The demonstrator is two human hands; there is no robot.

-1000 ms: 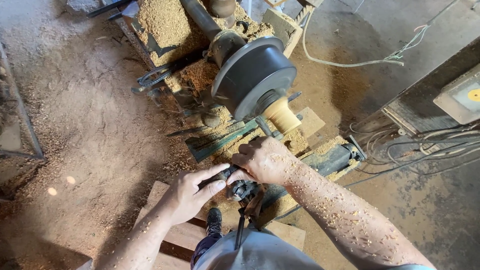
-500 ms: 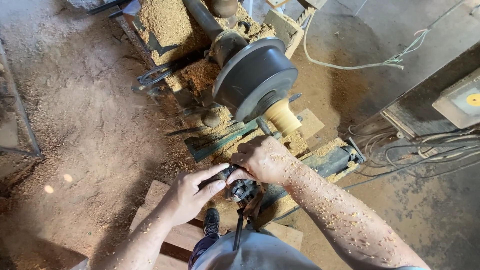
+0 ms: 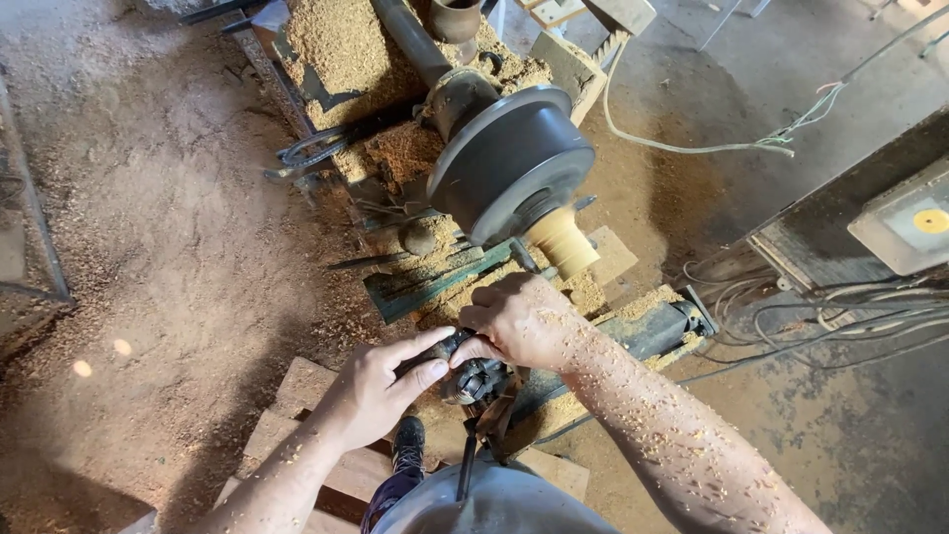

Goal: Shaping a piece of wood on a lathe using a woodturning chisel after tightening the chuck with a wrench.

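Head view shows left hand and right hand both pinching a dark round fitting at the lathe's near end, with the pale wooden workpiece already mounted against the faceplate, adjustment seemingly unfinished.

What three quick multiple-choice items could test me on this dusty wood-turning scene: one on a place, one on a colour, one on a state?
1. Where is the pale wooden piece?
A. on the dark round disc
B. on the floor
C. in the left hand

2. What colour is that disc?
A. red
B. dark grey
C. white

3. What are both hands doing?
A. hanging free
B. gripping a small dark part together
C. holding a cable

Answers: 1 A, the piece juts from the disc's face. 2 B, it looks dark grey. 3 B, the left hand and right hand meet on the part.
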